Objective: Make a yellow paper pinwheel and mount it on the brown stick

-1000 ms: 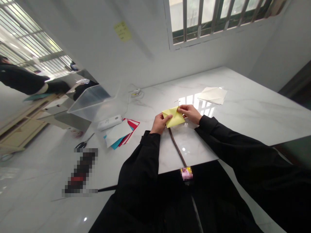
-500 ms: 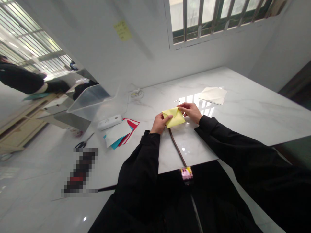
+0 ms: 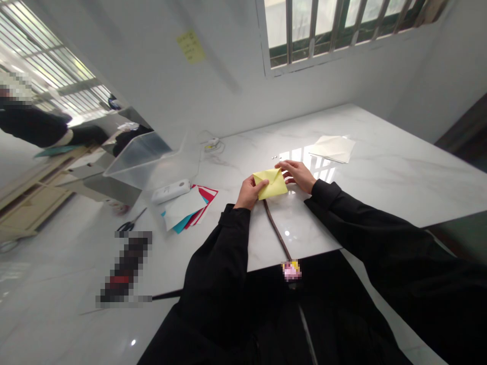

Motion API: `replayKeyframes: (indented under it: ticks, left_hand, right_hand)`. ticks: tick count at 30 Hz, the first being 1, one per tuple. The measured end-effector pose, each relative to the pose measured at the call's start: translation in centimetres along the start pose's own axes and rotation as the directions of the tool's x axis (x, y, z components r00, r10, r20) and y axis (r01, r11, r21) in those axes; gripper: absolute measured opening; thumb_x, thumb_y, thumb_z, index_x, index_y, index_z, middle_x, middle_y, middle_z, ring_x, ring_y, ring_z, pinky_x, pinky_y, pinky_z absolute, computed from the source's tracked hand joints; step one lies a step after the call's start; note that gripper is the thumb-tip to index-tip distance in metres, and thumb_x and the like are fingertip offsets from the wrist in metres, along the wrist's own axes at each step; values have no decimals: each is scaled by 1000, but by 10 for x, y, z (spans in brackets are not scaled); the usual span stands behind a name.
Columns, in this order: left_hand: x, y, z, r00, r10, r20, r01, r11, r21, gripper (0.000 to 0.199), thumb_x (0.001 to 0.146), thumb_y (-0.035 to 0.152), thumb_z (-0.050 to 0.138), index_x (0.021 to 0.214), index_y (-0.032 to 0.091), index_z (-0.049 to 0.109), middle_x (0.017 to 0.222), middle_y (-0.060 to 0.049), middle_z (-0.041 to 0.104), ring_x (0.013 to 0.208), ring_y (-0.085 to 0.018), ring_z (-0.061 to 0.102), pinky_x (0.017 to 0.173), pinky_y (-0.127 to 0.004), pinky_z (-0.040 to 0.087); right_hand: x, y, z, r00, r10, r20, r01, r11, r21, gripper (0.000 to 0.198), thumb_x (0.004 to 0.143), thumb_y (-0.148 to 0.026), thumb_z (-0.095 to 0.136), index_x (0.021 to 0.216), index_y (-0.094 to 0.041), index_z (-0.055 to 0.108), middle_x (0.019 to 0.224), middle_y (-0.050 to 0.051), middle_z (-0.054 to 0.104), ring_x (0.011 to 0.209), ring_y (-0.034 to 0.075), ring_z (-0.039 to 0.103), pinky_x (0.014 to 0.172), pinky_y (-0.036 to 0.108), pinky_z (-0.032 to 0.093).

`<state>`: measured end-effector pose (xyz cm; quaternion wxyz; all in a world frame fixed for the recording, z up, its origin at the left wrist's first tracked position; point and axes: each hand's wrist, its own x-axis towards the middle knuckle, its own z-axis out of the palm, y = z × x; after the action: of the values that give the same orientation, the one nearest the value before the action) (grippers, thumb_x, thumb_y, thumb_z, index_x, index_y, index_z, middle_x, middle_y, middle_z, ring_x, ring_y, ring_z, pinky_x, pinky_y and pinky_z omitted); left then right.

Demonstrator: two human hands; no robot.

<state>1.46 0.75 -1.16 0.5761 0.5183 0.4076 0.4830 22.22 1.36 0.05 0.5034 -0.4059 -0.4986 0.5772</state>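
Observation:
A small yellow paper envelope (image 3: 273,188) with its pointed flap folded down is held just over the near part of the table. My left hand (image 3: 249,192) is closed on its left side, thumb pressed across the flap and fingers behind. At the upper right corner is my right hand (image 3: 299,176), its fingers spread apart. Its fingertips are at the envelope's edge; whether they touch it is hard to make out. Below the envelope a dark cord (image 3: 277,230) runs down toward my black jacket.
Left of my hands lie red, blue and white papers (image 3: 186,209), a white device (image 3: 171,190) and scissors (image 3: 129,224). A clear plastic bin (image 3: 140,159) stands behind. Cream sheets (image 3: 333,148) and tiny white pieces (image 3: 276,157) lie farther back. A person (image 3: 30,121) is at far left.
My right fingers have spread and loosened at the envelope's corner, and the envelope's right side has shifted slightly left. My left hand keeps its hold.

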Motion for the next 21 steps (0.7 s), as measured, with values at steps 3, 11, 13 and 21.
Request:
replayKeyframes:
  ticks: [3,11,13,21]
  left_hand:
    - [1,0,-1,1000,6,2,-6,1000,19,56,62,44,87,104,12,71,100,-9,77,85,-22,70,81,-35,56]
    - [1,0,-2,1000,22,-14,-21,999,45,48,66,41,82,103,12,71,97,-8,76,83,-21,69,77,-31,54]
    - [1,0,-2,999,27,-23,-26,998,55,47,67,41,82,102,12,71,97,-8,76,83,-21,69,76,-31,54]
    - [0,2,-1,999,34,-18,-33,998,61,50,66,41,85,103,12,72,93,-7,76,81,-21,69,75,-30,54]
  right_hand:
    - [2,3,-1,998,22,-56,-22,1000,3,40,79,-55,79,91,-17,74,87,4,67,67,9,58,54,18,46]
    - [6,10,-4,996,-49,-75,46,998,-36,37,72,-44,85,96,-17,75,79,2,68,65,10,55,59,23,48]
    - [6,9,-4,994,-63,-84,60,998,-35,39,72,-46,85,95,-17,75,78,2,67,63,10,54,58,22,47]
    - [2,7,0,995,25,99,-8,985,-174,52,75,-64,79,84,-13,76,78,6,70,67,13,59,58,23,49]
